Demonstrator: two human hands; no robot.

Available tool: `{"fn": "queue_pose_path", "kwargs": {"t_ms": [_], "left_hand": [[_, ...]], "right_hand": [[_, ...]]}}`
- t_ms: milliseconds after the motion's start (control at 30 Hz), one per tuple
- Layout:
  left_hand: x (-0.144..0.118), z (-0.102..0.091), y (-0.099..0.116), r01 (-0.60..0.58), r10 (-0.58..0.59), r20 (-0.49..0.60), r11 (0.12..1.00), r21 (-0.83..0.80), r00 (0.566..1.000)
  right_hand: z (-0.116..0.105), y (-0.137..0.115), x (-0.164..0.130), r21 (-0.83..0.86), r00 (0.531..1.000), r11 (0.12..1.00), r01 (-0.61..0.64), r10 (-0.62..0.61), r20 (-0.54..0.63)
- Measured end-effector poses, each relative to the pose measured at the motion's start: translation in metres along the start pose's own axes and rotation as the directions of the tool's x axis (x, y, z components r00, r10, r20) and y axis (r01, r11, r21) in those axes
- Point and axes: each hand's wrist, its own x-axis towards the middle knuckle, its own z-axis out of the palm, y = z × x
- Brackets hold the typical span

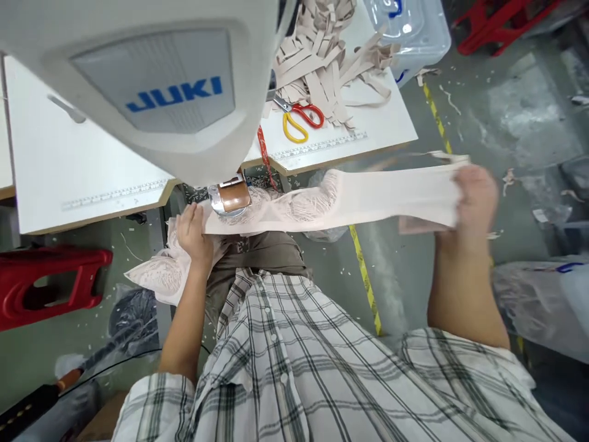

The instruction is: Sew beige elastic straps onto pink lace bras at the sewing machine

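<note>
Two hands held a pale pink garment [368, 193] stretched along the near side of a sewing machine [184, 123], which bore blue JUKI lettering and served as the point of reference. The left hand [193, 233], just left of the machine's lower end, grasped the garment with bent fingers. The right hand [476, 199], well to the right of the machine and blurred, was closed around the far end of the garment's plain band. The lace cups [310, 205] lay directly below and to the right of the machine, next to its copper-coloured plate [234, 197], which hid part of the lace. A further lace piece [159, 276] hung to the lower left of the machine; whether it belonged to the same garment could not be told. Right of the machine, a white table [396, 126] bore scissors [288, 108] with one red and one yellow handle, a printed ruler scale [317, 146] along its near edge, and, farther back, a heap of pale fabric strips [317, 58]. Beyond these, farther right of the machine, stood a clear plastic box [418, 37]. A red stool [87, 270] stood left of and below the machine
</note>
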Motion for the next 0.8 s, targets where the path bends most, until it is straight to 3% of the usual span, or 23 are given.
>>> {"fn": "queue_pose_path", "kwargs": {"t_ms": [67,167,200,267,367,400,467,533,633,700,800], "left_hand": [[0.003,0.009,0.007,0.025,-0.028,0.041,0.998,0.052,0.999],[-0.019,0.031,0.023,0.027,-0.051,0.270,0.995,0.092,0.961],[-0.030,0.038,0.028,0.031,-0.057,0.312,0.995,0.090,0.948],[-0.051,0.042,0.032,0.032,-0.058,0.378,0.997,0.074,0.924],[-0.069,0.020,0.023,0.046,-0.082,0.429,0.995,0.094,0.900],[-0.072,0.003,0.015,0.073,-0.122,0.414,0.988,0.133,0.902],[-0.077,-0.038,-0.004,0.187,-0.267,0.314,0.946,0.265,0.911],[-0.085,-0.082,-0.025,0.354,-0.443,0.148,0.843,0.406,0.884],[-0.103,-0.127,-0.054,0.532,-0.619,0.005,0.679,0.505,0.785],[-0.116,-0.140,-0.066,0.569,-0.670,0.015,0.642,0.514,0.742],[-0.128,-0.148,-0.064,0.560,-0.671,0.072,0.669,0.489,0.738]], "right_hand": [[0.027,0.017,0.010,-0.142,0.997,0.989,0.052,-0.045,0.057],[0.079,0.037,-0.004,-0.283,0.957,0.941,0.183,-0.104,0.271],[0.100,0.040,-0.013,-0.293,0.924,0.919,0.262,-0.152,0.351],[0.149,0.039,-0.034,-0.237,0.806,0.864,0.444,-0.269,0.527],[0.229,0.021,-0.063,-0.102,0.602,0.762,0.639,-0.413,0.683],[0.253,0.013,-0.071,-0.077,0.554,0.731,0.678,-0.439,0.708],[0.290,-0.001,-0.088,-0.069,0.502,0.688,0.722,-0.454,0.736],[0.307,-0.008,-0.105,-0.102,0.498,0.663,0.742,-0.443,0.745],[0.301,-0.001,-0.132,-0.175,0.524,0.621,0.764,-0.438,0.730],[0.290,0.008,-0.146,-0.214,0.536,0.595,0.774,-0.438,0.721],[0.280,0.011,-0.159,-0.248,0.556,0.589,0.770,-0.426,0.714]]}}
